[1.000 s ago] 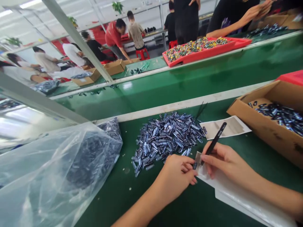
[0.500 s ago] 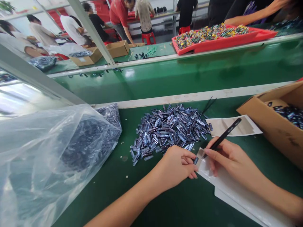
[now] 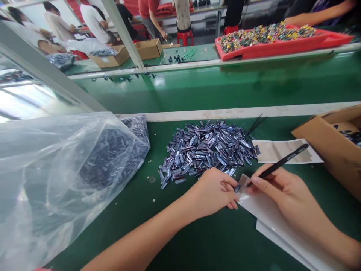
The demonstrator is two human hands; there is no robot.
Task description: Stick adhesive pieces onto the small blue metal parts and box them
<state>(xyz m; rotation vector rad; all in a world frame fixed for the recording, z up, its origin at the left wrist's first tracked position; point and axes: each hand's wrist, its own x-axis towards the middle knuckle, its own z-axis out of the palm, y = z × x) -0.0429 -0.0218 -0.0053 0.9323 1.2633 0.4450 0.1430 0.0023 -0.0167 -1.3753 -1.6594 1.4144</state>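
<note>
My left hand [image 3: 210, 194] rests on the green belt at the near edge of a heap of small blue-silver metallic capsule-shaped parts [image 3: 207, 152]. Its fingertips pinch one small dark part [image 3: 237, 188]. My right hand [image 3: 282, 192] grips black tweezers [image 3: 279, 164], their tips at a small pale label [image 3: 244, 183] by that part. Under my right hand lies a white backing sheet [image 3: 270, 222].
A clear plastic bag of similar parts [image 3: 70, 177] fills the left. A cardboard box of parts [image 3: 327, 146] stands right, past a paper slip [image 3: 284, 151]. Second tweezers [image 3: 257, 125] lie behind the heap. Beyond, a red tray [image 3: 270, 45] and several people.
My view has swung, so the heap and box sit further right and higher. The tweezers now lie flatter, and both hands stay close together at the label.
</note>
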